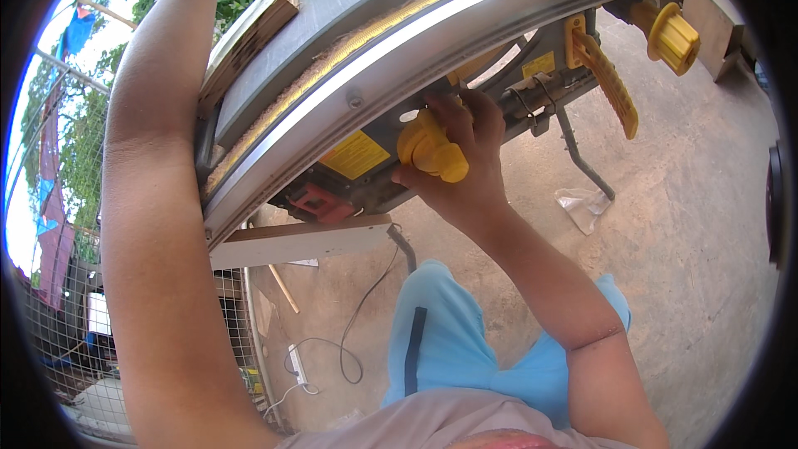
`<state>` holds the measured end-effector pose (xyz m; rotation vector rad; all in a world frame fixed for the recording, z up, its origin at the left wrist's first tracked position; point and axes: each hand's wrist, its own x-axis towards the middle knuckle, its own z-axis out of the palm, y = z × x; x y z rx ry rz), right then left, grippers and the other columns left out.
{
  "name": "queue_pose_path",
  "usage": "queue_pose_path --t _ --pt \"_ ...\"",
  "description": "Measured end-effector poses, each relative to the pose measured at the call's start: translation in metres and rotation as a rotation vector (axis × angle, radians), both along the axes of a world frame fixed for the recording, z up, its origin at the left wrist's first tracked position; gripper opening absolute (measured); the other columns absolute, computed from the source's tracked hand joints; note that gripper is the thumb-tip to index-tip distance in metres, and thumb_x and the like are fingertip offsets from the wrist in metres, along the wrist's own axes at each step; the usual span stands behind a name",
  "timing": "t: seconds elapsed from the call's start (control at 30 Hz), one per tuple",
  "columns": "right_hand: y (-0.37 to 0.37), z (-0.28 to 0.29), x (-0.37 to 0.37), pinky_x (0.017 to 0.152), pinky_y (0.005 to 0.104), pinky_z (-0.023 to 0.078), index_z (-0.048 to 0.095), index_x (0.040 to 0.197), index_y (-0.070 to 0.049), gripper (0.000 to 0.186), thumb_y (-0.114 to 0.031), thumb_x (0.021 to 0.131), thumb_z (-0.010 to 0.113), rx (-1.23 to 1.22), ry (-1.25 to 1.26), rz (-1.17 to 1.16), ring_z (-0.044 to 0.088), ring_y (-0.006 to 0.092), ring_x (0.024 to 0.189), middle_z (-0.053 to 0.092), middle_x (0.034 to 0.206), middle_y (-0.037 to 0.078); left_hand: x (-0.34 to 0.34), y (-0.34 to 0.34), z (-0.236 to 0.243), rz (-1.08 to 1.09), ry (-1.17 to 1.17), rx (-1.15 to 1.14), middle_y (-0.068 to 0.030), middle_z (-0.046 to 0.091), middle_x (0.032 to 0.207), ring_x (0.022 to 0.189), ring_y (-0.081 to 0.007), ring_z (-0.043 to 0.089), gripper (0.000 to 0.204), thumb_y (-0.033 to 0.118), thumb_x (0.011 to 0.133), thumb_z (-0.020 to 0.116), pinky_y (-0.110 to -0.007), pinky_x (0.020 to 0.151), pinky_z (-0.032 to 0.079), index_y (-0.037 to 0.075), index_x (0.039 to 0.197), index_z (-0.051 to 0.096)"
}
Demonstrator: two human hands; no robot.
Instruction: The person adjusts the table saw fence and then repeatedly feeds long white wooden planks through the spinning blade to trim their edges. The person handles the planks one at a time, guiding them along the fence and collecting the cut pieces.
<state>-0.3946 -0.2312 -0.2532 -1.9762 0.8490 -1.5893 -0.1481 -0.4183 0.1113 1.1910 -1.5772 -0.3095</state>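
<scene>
A grey saw table [291, 58] fills the upper middle, with a metal front rail [399, 75] and a yellow measuring strip. My right hand [474, 183] is under the rail, fingers curled round a yellow knob [432, 150]. A red switch housing [320, 201] sits left of it; a yellow lever [611, 91] and another yellow knob [673, 37] are farther right. My left forearm [154, 216] reaches up past the table's left end, its hand cut off by the top edge. A wooden piece [249, 46] rests on the table beside that arm.
A white-faced board [299, 245] lies below the saw. A power strip [296, 363] with cables, a stick [283, 287] and a plastic bag [582, 208] lie on the concrete floor [698, 266]. Wire mesh [62, 349] and trees line the left; a wooden block [719, 37] is upper right.
</scene>
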Motion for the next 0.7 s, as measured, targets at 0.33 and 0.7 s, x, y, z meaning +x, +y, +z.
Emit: queue_pose_path --t 0.33,0.7 --pt "-0.001 -0.007 0.007 0.11 0.0557 0.042 0.038 0.152 -0.019 0.103 -0.019 0.066 0.093 -0.059 0.065 -0.05 0.032 0.0449 0.137 0.028 0.148 0.024 0.007 -0.004 0.003 -0.004 -0.002 0.01 -0.006 0.06 0.109 0.084 -0.0213 0.067 0.037 0.035 0.104 0.066 -0.04 0.07 0.06 0.012 0.129 0.051" --pt "-0.034 0.009 -0.02 0.092 0.0428 0.053 0.067 0.127 -0.021 0.072 -0.029 0.062 0.097 -0.29 0.045 0.09 0.062 0.028 0.106 0.059 0.116 0.008 0.013 -0.009 0.002 0.011 0.017 -0.014 -0.0057 0.061 0.111 0.089 -0.0217 0.068 0.044 0.035 0.103 0.068 -0.04 0.071 0.062 0.011 0.136 0.05"
